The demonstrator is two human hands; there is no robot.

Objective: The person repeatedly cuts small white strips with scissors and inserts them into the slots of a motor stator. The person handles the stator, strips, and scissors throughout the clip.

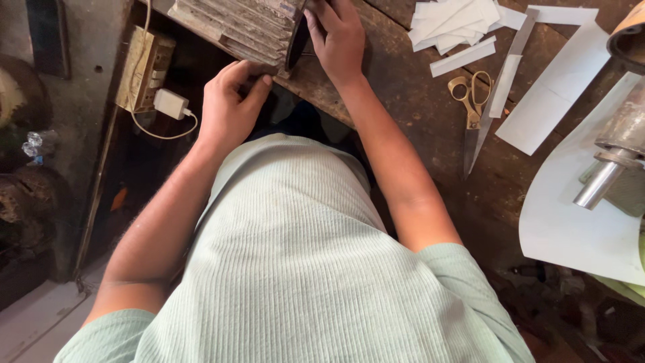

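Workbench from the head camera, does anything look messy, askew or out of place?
Mostly the paper: white strips lie in a loose, crisscrossed heap, and scissors rest among stray offcuts. Both hands, left and right, grip a ribbed block overhanging the bench edge.

No packages, labels, signs or screens are visible.

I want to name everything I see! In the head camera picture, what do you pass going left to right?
White phone charger → left hand → right hand → yellow-handled metal scissors → shiny metal cylinder.
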